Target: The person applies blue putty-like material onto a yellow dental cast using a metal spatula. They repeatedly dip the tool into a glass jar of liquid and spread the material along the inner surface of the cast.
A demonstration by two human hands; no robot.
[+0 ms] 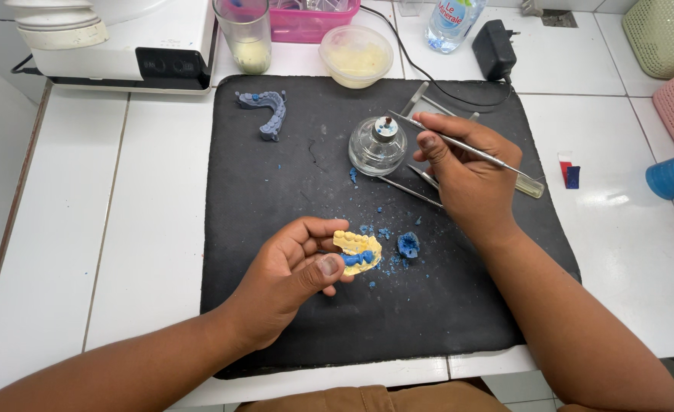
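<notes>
Dental model work on a black mat (276, 305) laid over a white tiled desk (146, 229).

From left: a blue arch-shaped cast (265, 109) lies at the mat's upper left. The left hand (291, 278) is closed on a yellow dental model (358, 249) carrying blue wax, held just above the mat's centre; blue crumbs and a blue wax lump (408, 245) lie just beside it. The right hand (466, 172) grips a slender metal instrument (459, 143), its tip at the wick of a glass spirit lamp (377, 145). Further metal tools lie beneath that hand.
</notes>
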